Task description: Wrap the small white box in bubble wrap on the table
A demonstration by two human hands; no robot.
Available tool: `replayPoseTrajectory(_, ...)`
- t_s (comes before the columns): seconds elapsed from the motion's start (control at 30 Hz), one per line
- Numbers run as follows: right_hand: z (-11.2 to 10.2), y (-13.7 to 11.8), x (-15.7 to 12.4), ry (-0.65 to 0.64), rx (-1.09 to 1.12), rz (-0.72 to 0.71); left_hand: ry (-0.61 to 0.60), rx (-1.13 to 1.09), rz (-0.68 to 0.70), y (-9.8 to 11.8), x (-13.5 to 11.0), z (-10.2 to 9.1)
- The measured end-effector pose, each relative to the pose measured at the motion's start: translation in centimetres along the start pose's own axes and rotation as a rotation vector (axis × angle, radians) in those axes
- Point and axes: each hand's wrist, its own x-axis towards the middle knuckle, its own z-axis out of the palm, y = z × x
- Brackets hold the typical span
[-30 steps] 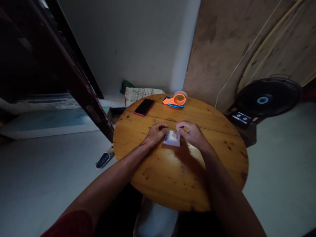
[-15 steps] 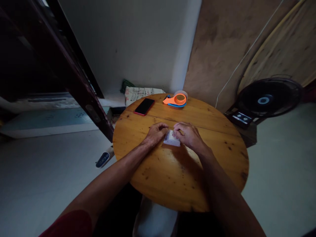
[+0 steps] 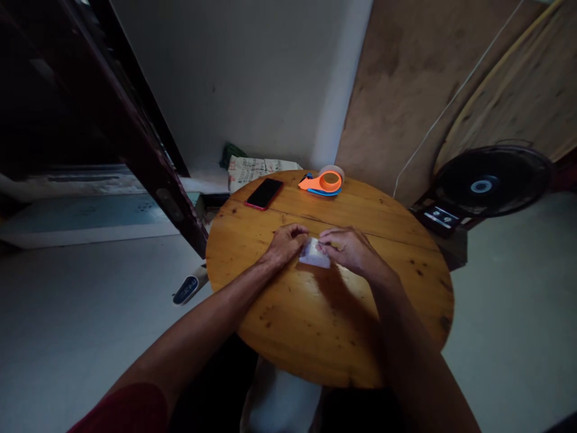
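Observation:
A small, whitish, block-shaped packet lies on the round wooden table between my hands; its exact kind is not clear. My left hand is closed at the packet's left edge, fingers curled and thumb against its side. From the right, my right hand reaches over the packet's upper right part with thumb and fingertips pinched together. Whatever sits between those fingertips is too small to make out. Parts of the packet's far edge and right side are hidden by the fingers.
Toward the back of the table are a red-edged phone and an orange tape dispenser with a roll of tape. A printed sack lies behind the table by the wall. A black fan stands to the right, a slipper on the floor at left.
My right hand has shifted slightly right and its fingers have straightened a little above the packet. My left hand and the packet stay nearly in place.

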Motion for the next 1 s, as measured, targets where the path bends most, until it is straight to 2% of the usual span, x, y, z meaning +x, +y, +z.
replayPoseTrajectory(0.17, 0.5, -1.1, 0.3, 0.058, -0.252, 0.016, -0.004, 0.006, 0.024, -0.2, 0.1, -0.1)
replayPoseTrajectory(0.3, 0.6, -1.7, 0.6, 0.058, -0.342, 0.071, -0.020, 0.005, 0.039, -0.2, 0.0, -0.1)
replayPoseTrajectory(0.47, 0.3, -1.4, 0.7, 0.108, -0.270, 0.127, -0.020, 0.002, 0.031, -0.1, -0.1, -0.2)
replayPoseTrajectory(0.57, -0.1, -0.9, 0.4, 0.139, -0.144, 0.080, -0.026, 0.000, 0.017, 0.0, -0.1, -0.2)
replayPoseTrajectory(0.67, -0.4, -0.6, 0.1, 0.095, -0.068, 0.033, -0.016, -0.010, 0.002, 0.2, -0.1, 0.0)
replayPoseTrajectory(0.8, -0.1, -0.3, 0.0, 0.048, -0.119, 0.011, -0.020, -0.030, -0.009, 0.4, -0.1, 0.1)
replayPoseTrajectory(1.0, 0.4, -0.3, 0.2, 0.064, -0.237, 0.015, -0.044, -0.033, 0.024, 0.0, -0.1, 0.0)
